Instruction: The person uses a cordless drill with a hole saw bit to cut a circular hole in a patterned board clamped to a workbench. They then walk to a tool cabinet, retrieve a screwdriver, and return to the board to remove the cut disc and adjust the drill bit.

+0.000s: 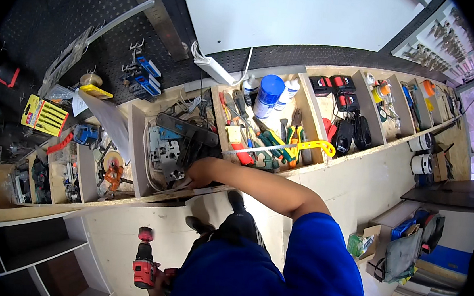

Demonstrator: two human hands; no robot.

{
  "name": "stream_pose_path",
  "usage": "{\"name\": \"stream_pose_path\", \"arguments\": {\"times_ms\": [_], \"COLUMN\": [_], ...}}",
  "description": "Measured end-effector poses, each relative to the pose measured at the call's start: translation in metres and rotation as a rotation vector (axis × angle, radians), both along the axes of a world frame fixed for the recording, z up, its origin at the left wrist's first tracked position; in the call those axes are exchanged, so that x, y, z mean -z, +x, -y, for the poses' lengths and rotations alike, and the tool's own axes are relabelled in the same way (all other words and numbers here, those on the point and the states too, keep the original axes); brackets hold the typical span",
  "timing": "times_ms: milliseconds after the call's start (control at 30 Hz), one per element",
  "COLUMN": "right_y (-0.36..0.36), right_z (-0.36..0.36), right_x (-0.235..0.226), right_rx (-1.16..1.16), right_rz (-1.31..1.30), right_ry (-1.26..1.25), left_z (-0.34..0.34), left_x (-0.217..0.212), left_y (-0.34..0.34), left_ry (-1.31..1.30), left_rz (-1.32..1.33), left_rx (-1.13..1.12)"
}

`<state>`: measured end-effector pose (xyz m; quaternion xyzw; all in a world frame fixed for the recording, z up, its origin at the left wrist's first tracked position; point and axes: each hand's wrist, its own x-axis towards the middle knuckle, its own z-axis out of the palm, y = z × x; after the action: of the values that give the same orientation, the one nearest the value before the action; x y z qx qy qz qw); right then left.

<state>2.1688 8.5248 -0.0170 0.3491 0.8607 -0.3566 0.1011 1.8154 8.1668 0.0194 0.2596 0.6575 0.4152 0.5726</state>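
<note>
Left hand [160,284]: fingers closed around the red drill [145,273], held above the floor, in front of the wooden tray bench; a red attachment [146,234] sits at its front end.

Right hand [199,171]: inside the hardware compartment [136,149], near its front edge. Fingertips hidden; cannot tell whether they grasp anything. Contents: metal plates [165,153] and a dark elongated tool [187,128], with cables toward the back.

Compartment to the right [313,112]: blue-capped can [268,95], white bottles, pliers [294,133] and other hand tools. A yellow-handled saw [317,148] lies across the front of these.

Next compartment right [369,104]: red-and-black battery packs [343,83] at the back, black corded items [360,131] nearer the front.

Compartment left of the hardware [87,173]: orange tool [113,176], beside a round disc.
</note>
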Motion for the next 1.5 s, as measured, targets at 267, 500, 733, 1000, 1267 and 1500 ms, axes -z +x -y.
{"name": "stream_pose_path", "arguments": {"times_ms": [267,500,733,1000,1267,1500], "right_y": [0.056,0.199,0.223,0.132,-0.167,-0.411], "right_z": [0.044,0.054,0.023,0.079,0.273,0.438], "right_x": [-0.112,-0.134,-0.115,-0.128,-0.067,-0.125], "right_rx": [0.417,0.857,0.8,1.155,0.576,-0.268], "right_rz": [-0.208,-0.04,0.255,-0.543,-0.819,-0.881], "right_ry": [0.137,0.279,0.22,0.48,-0.655,-0.324], "left_z": [-0.016,0.006,0.016,0.107,0.216,0.354], "left_x": [-0.035,-0.034,-0.022,-0.012,-0.048,-0.105], "left_y": [0.067,0.073,0.066,0.03,-0.058,-0.107], "left_ry": [-0.054,-0.13,-0.048,0.122,0.297,0.25], "left_rz": [-0.122,-0.132,-0.091,-0.123,-0.325,-0.035], "left_rx": [0.086,0.036,0.114,-0.035,-0.27,-0.983]}}
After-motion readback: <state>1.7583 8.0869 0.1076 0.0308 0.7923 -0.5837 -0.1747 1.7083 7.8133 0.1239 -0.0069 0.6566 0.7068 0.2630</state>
